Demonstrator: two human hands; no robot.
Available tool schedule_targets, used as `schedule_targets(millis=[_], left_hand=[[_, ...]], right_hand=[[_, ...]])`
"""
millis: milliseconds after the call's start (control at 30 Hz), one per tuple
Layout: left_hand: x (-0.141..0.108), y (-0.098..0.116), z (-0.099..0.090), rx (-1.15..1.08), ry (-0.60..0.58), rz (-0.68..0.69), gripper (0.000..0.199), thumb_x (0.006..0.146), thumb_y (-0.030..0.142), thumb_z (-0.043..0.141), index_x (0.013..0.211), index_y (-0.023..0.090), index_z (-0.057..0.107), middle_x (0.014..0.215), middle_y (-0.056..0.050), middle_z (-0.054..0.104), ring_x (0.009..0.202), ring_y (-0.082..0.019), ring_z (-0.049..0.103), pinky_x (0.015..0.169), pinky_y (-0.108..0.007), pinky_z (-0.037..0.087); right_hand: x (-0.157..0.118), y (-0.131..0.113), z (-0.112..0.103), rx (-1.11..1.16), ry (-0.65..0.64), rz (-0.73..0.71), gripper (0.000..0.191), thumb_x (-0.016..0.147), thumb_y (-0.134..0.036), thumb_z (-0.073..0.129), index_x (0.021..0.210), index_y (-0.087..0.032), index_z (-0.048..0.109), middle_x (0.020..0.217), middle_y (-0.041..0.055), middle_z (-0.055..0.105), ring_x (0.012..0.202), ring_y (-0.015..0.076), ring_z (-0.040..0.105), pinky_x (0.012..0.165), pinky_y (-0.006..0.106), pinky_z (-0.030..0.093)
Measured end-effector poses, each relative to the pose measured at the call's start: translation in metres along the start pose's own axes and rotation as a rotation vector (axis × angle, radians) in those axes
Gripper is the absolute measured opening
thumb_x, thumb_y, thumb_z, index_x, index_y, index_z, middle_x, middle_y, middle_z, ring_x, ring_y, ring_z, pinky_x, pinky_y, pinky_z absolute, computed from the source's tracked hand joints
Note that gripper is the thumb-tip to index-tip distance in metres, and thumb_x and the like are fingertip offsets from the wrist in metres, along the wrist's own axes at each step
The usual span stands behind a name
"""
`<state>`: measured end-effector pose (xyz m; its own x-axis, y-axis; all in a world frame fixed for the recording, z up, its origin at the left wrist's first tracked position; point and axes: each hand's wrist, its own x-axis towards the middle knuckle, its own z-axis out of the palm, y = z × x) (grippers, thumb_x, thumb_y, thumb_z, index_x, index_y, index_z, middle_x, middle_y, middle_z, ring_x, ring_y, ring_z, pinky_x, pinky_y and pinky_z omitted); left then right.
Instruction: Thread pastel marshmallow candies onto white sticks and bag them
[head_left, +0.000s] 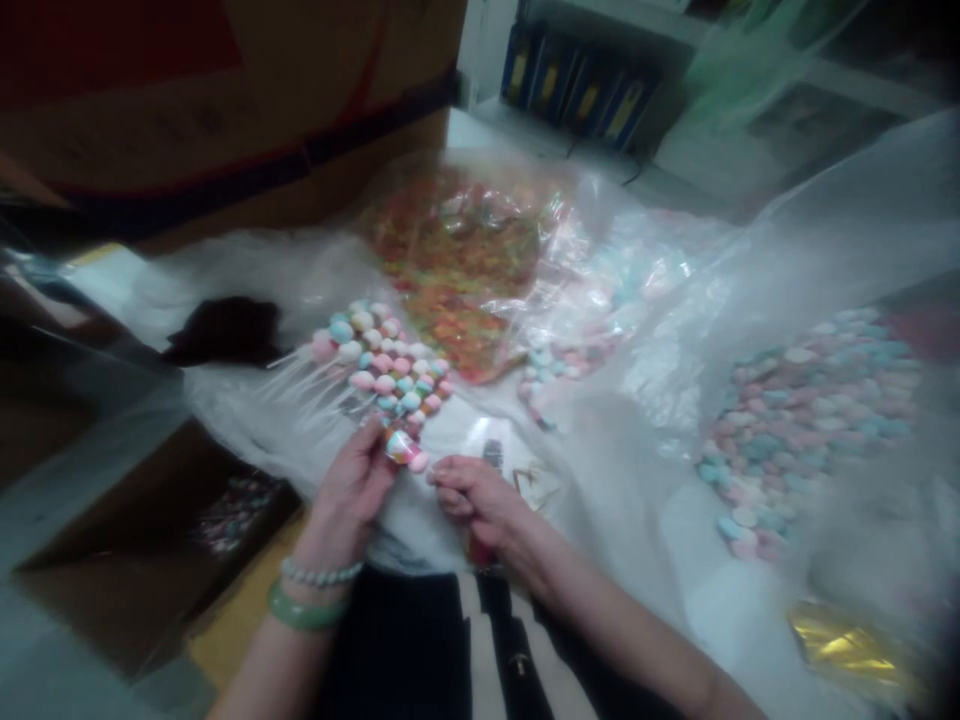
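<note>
My left hand, with a bead bracelet and a green bangle at its wrist, is closed around a short candy skewer of pink, white and blue pieces. Just right of the skewer's pink end, my right hand is pinched together; what sits between its fingertips is too blurred to make out. Beyond my left hand lies a pile of finished candy skewers, their white sticks pointing left. They rest on a white plastic sheet.
A clear bag of orange and green candies lies behind the pile. Loose pastel candies spread at the right, near gold foil. A large carton stands back left. An open box with colourful pieces sits lower left.
</note>
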<state>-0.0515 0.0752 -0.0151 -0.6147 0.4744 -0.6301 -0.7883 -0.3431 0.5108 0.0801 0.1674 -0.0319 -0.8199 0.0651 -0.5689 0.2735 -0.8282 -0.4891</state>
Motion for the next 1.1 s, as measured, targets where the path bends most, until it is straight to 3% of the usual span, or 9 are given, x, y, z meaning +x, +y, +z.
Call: schedule_targets(millis=[167, 333, 500, 600, 733, 833, 933, 1100], left_hand=[[0.004, 0.005, -0.006, 0.065, -0.045, 0.062, 0.011, 0.088, 0.012, 0.058, 0.093, 0.013, 0.067, 0.088, -0.008, 0.072, 0.072, -0.017, 0.069, 0.065, -0.029, 0.06], [0.005, 0.008, -0.012, 0.175, 0.022, 0.109, 0.003, 0.083, 0.015, 0.064, 0.085, 0.013, 0.065, 0.069, -0.002, 0.067, 0.058, -0.013, 0.062, 0.05, -0.021, 0.052], [0.006, 0.008, -0.018, 0.305, 0.109, 0.177, 0.014, 0.077, 0.022, 0.072, 0.075, 0.014, 0.061, 0.051, 0.005, 0.053, 0.04, -0.007, 0.045, 0.038, -0.016, 0.036], [0.005, 0.007, -0.019, 0.343, 0.179, 0.261, 0.027, 0.071, 0.025, 0.077, 0.066, 0.016, 0.053, 0.049, 0.006, 0.051, 0.037, -0.006, 0.042, 0.036, -0.016, 0.032], [-0.001, 0.001, -0.01, 0.328, 0.195, 0.26, 0.019, 0.077, 0.027, 0.073, 0.076, 0.016, 0.058, 0.059, 0.002, 0.06, 0.046, -0.011, 0.057, 0.041, -0.018, 0.041], [-0.007, -0.008, 0.001, 0.276, 0.126, 0.222, 0.012, 0.088, 0.027, 0.06, 0.088, 0.015, 0.062, 0.075, -0.003, 0.067, 0.06, -0.015, 0.066, 0.054, -0.025, 0.054], [-0.012, -0.016, 0.009, 0.254, 0.067, 0.21, 0.012, 0.09, 0.025, 0.056, 0.092, 0.014, 0.062, 0.084, -0.005, 0.068, 0.067, -0.016, 0.068, 0.065, -0.031, 0.059], [-0.017, -0.02, 0.011, 0.246, 0.007, 0.173, 0.016, 0.092, 0.027, 0.054, 0.09, 0.014, 0.063, 0.077, -0.005, 0.067, 0.069, -0.018, 0.069, 0.069, -0.034, 0.06]], right_hand=[[0.002, -0.002, 0.001, -0.051, 0.046, -0.004, 0.017, 0.062, -0.022, 0.071, 0.072, -0.015, 0.061, 0.045, -0.0097, 0.042, 0.038, 0.002, 0.023, 0.04, 0.02, 0.007], [-0.001, -0.006, 0.008, -0.112, 0.106, -0.002, 0.017, 0.06, -0.023, 0.071, 0.07, -0.015, 0.059, 0.043, -0.0101, 0.042, 0.038, 0.0019, 0.023, 0.04, 0.019, 0.008], [-0.001, -0.004, 0.008, -0.171, 0.113, -0.023, 0.015, 0.061, -0.024, 0.07, 0.069, -0.015, 0.061, 0.042, -0.0092, 0.043, 0.037, 0.0026, 0.024, 0.04, 0.02, 0.009], [0.0, -0.002, 0.008, -0.214, 0.134, -0.044, 0.014, 0.062, -0.025, 0.069, 0.068, -0.015, 0.062, 0.042, -0.0082, 0.044, 0.038, 0.0034, 0.027, 0.04, 0.021, 0.01], [-0.001, 0.001, 0.011, -0.283, 0.173, -0.076, 0.014, 0.062, -0.027, 0.069, 0.067, -0.017, 0.062, 0.043, -0.0078, 0.046, 0.039, 0.0046, 0.031, 0.042, 0.021, 0.013], [-0.002, 0.002, 0.013, -0.343, 0.212, -0.129, 0.014, 0.064, -0.03, 0.066, 0.069, -0.018, 0.062, 0.045, -0.0076, 0.047, 0.041, 0.0059, 0.034, 0.043, 0.021, 0.018], [-0.003, 0.003, 0.015, -0.433, 0.242, -0.215, 0.012, 0.068, -0.03, 0.062, 0.069, -0.018, 0.062, 0.046, -0.0074, 0.047, 0.044, 0.0075, 0.037, 0.047, 0.022, 0.023], [-0.008, 0.002, 0.017, -0.605, 0.304, -0.362, 0.01, 0.073, -0.025, 0.057, 0.064, -0.02, 0.059, 0.05, -0.0065, 0.047, 0.051, 0.0097, 0.041, 0.053, 0.024, 0.03]])
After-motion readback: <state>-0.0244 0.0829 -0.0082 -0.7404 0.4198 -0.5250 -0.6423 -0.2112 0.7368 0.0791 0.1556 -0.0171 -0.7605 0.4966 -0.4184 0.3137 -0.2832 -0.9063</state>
